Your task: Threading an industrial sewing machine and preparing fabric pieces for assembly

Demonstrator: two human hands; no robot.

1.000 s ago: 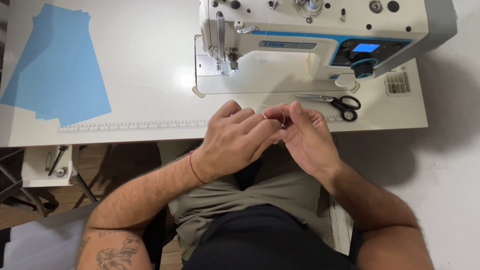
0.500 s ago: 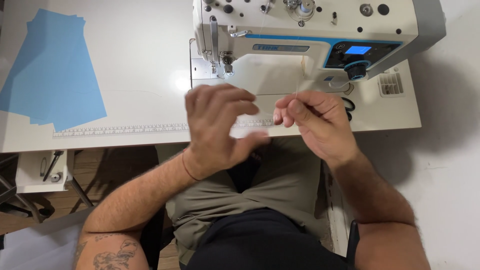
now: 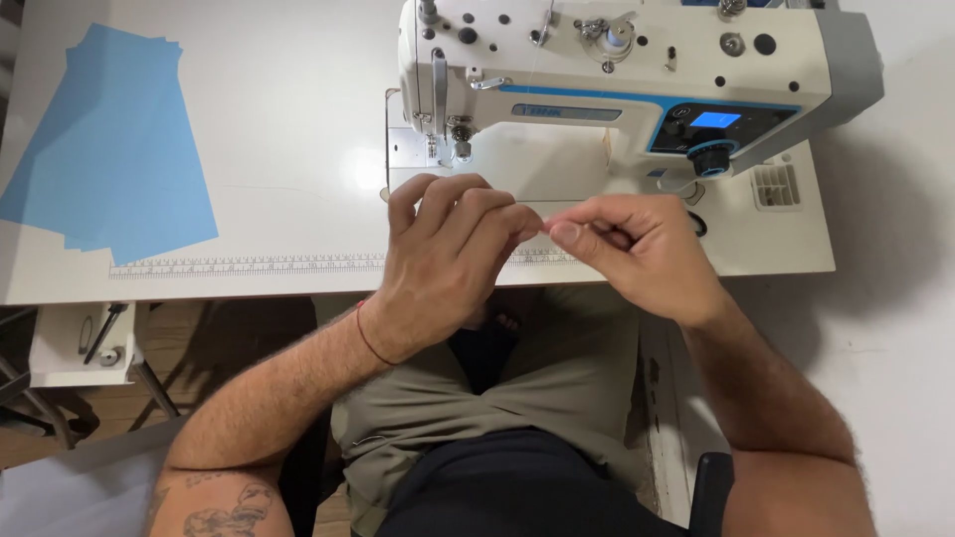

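Note:
My left hand [image 3: 448, 259] and my right hand [image 3: 637, 249] meet fingertip to fingertip over the front edge of the white sewing table [image 3: 288, 149]. Each hand pinches thumb against forefinger on something very fine, seemingly a thread, too thin to make out. A red string is tied around my left wrist. Just behind the hands stands the white sewing machine [image 3: 617, 70] with a blue display and a dial. Its needle and presser foot [image 3: 460, 144] are a short way beyond my left hand.
Several light blue sheets [image 3: 114, 159] lie stacked at the table's left. A printed ruler strip [image 3: 249, 265] runs along the front edge. A black scissors handle [image 3: 699, 225] shows behind my right hand. A small drawer [image 3: 85, 343] hangs under the table's left.
Both hands rose from the table's edge towards the machine. My left hand, spread half a second ago, closed into a pinch against the right fingertips. The scissors are now mostly hidden.

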